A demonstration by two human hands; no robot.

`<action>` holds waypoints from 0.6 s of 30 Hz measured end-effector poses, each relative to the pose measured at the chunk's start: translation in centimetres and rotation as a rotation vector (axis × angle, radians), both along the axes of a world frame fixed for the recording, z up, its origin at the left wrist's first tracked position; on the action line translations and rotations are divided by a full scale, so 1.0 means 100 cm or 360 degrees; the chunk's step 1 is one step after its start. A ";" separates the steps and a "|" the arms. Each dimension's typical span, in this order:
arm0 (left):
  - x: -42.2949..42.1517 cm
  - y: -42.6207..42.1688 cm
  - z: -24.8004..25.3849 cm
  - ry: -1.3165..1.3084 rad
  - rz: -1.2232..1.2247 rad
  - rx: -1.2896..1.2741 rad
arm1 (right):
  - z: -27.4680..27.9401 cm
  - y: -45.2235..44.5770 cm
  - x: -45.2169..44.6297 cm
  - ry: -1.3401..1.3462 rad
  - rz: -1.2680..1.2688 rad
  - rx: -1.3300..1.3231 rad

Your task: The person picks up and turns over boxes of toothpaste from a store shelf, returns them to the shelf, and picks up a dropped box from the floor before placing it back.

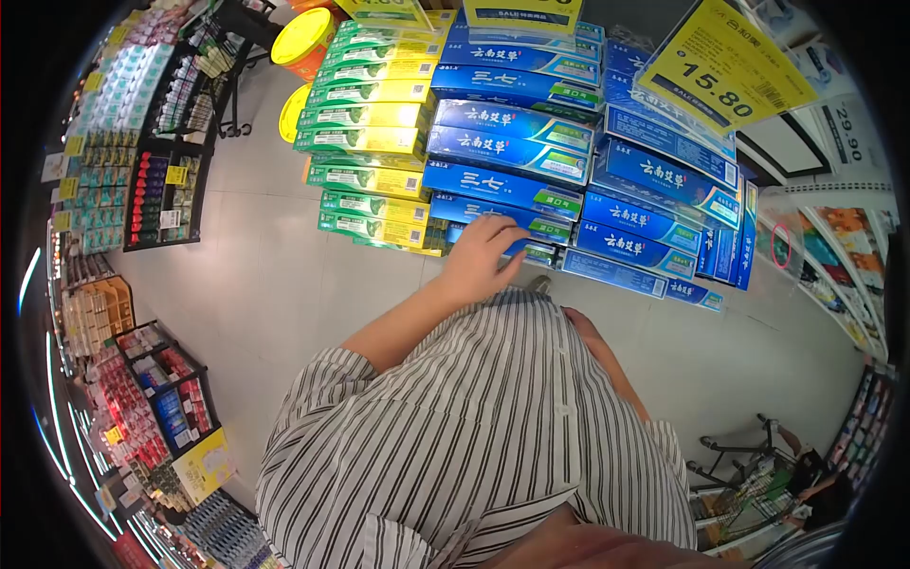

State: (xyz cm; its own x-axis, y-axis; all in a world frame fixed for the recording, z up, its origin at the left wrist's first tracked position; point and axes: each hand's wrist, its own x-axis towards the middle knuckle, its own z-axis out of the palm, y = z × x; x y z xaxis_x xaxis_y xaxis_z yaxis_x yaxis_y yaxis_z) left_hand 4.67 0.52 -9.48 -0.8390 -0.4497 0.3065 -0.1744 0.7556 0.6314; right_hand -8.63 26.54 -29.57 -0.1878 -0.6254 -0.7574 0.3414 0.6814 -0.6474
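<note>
My left hand [485, 254] reaches to the front edge of a stack of blue toothpaste boxes [502, 145]. Its fingers bend over the end of a low toothpaste box [464, 211], and the thumb is below, with blue packaging between them. Part of that box is hidden under the hand. On the right side of my striped shirt [455, 408] only my right forearm [611, 365] shows; the hand itself is hidden. Green and yellow toothpaste boxes [370, 114] are stacked left of the blue ones, and more blue boxes [649, 175] are piled on the right.
Yellow price signs [725, 66] stand over the stacks. Yellow-lidded tubs [303, 36] are behind on the left. Stocked shelves [118, 142] line the far left, and a cart [749, 465] is at lower right. Pale tiled floor [256, 256] surrounds the display.
</note>
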 end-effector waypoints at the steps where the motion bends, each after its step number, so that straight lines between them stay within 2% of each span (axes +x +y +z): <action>1: -0.003 -0.009 0.002 -0.0038 -0.0042 -0.0065 | 0.010 -0.010 0.001 0.0181 0.0238 0.0038; 2: -0.009 -0.017 0.003 -0.0013 -0.0089 -0.0117 | 0.021 -0.018 0.003 0.0360 0.0478 0.0080; 5: -0.027 -0.033 0.015 0.0157 -0.0353 -0.0240 | 0.045 -0.047 0.021 0.0588 0.0479 0.0079; 10: -0.034 -0.051 0.012 -0.0053 -0.0497 -0.0274 | 0.009 -0.044 0.046 0.0399 0.0158 0.0041; 15: -0.041 -0.062 0.000 -0.0008 -0.0560 -0.0435 | -0.035 -0.025 0.072 0.0203 -0.0162 0.0002; 18: -0.040 -0.063 0.000 -0.0013 -0.0597 -0.0490 | -0.049 -0.021 0.085 0.0243 -0.0235 0.0062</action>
